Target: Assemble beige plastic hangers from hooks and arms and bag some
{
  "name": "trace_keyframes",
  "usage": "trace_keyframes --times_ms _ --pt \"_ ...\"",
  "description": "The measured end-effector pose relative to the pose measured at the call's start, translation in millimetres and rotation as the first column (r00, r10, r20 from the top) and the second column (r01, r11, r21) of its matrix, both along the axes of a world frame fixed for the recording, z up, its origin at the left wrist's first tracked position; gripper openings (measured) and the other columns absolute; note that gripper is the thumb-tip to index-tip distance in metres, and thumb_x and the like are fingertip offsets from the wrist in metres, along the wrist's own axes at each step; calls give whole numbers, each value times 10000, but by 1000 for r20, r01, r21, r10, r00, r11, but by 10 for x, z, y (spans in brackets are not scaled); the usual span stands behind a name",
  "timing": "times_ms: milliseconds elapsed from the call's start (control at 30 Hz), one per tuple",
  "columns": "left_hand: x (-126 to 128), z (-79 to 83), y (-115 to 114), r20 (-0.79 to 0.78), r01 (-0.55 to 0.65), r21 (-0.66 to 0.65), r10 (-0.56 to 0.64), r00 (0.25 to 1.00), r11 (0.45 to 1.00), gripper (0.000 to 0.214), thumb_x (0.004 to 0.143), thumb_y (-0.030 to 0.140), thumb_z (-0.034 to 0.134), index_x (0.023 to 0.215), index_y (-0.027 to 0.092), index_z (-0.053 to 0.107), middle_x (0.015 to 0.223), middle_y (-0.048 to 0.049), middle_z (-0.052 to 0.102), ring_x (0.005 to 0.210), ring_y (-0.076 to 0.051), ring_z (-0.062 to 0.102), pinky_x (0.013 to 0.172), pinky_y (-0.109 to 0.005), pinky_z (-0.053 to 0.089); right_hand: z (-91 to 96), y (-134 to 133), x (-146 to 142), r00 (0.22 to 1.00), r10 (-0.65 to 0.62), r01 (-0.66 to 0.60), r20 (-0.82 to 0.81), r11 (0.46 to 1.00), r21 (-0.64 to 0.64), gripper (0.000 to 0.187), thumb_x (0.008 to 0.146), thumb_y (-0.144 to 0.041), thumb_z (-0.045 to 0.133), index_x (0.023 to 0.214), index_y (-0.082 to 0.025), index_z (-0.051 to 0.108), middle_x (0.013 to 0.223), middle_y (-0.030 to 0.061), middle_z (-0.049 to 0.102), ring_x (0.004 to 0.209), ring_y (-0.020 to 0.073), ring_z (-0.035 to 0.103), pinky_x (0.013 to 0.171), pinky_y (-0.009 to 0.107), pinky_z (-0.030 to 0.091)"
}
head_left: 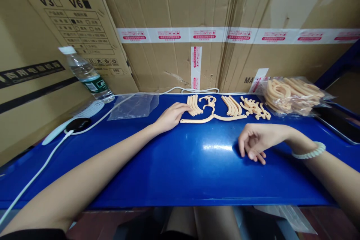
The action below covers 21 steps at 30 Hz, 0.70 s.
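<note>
By left hand point(171, 117), pieces point(194, 105) run front-to-back.

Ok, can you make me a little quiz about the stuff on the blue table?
1. True or false: the right hand rests on the blue table and holds nothing.
2. Which hand touches the curved peach pieces? A) left hand B) right hand C) neither
3. Fill in: the water bottle stands at the table's ___ end.

Key: 1 true; 2 A; 3 left.
</note>
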<state>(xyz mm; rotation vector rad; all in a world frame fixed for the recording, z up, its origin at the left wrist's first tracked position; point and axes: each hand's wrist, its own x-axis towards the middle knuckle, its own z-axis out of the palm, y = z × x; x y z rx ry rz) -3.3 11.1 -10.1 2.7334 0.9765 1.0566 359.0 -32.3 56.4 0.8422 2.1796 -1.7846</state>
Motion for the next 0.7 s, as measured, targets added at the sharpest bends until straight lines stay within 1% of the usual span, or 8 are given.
trace_keyframes --times_ms 67,100,167,200,233,267,400,700 --pt "-5 -3 5 -5 0 -7 0 1000 1000 409 925 25 416 1208 211 647 1258 -81 677 1172 -230 601 1036 -484 483 43 1 -33 991 -135 135 -21 944 300 409 816 -508 733 965 -128 706 730 42 729 508 134 656 492 224 501" --pt "-6 -3 6 -7 0 -11 0 1000 1000 401 927 31 423 1210 208 644 1260 -84 676 1176 -231 600 1039 -484 482 62 15 -39 973 -226 214 -36 838 502 363 832 -483 707 952 -141 708 751 49 731 526 141 652 523 242 500" --pt "-9 -4 9 -11 1 -17 -2 1000 1000 389 930 43 434 1215 206 641 1263 -89 674 1175 -233 602 1037 -484 484 87 64 -19 921 -384 269 -70 497 825 241 829 -397 678 911 -174 717 793 63 737 604 175 660 598 276 493" --pt "-10 -4 10 -13 1 -19 -1 1000 1000 385 932 50 436 1217 207 641 1262 -90 674 1173 -234 603 1035 -485 486 91 95 4 901 -429 234 -66 353 906 191 817 -357 671 891 -188 722 815 69 741 652 197 667 631 291 486" --pt "-11 -6 11 -15 0 -20 0 1000 1000 383 934 55 437 1219 209 641 1262 -91 674 1172 -235 605 1034 -487 487 88 125 30 889 -454 187 -50 261 947 162 804 -331 664 876 -199 725 837 75 746 693 216 670 656 302 480" --pt "-11 -8 13 -16 -2 -21 1 1000 1000 382 935 59 436 1220 210 641 1262 -90 674 1172 -235 605 1035 -490 487 81 152 57 884 -466 146 -30 215 966 151 799 -319 656 871 -205 725 860 79 751 723 229 670 672 311 476" --pt "-12 -17 17 -6 -2 -26 2 1000 1000 380 938 65 436 1220 216 640 1264 -85 674 1184 -233 603 1048 -503 480 37 205 107 876 -481 91 11 187 978 187 832 -333 609 908 -203 719 915 92 753 791 247 669 696 320 470" --pt "-15 -19 28 -18 1 -17 -1 1000 1000 332 976 108 444 1211 219 651 1244 -79 685 1172 -236 607 1039 -499 481 34 184 21 909 -417 71 20 203 977 201 860 -335 587 786 -181 693 855 104 716 778 245 632 703 332 456"
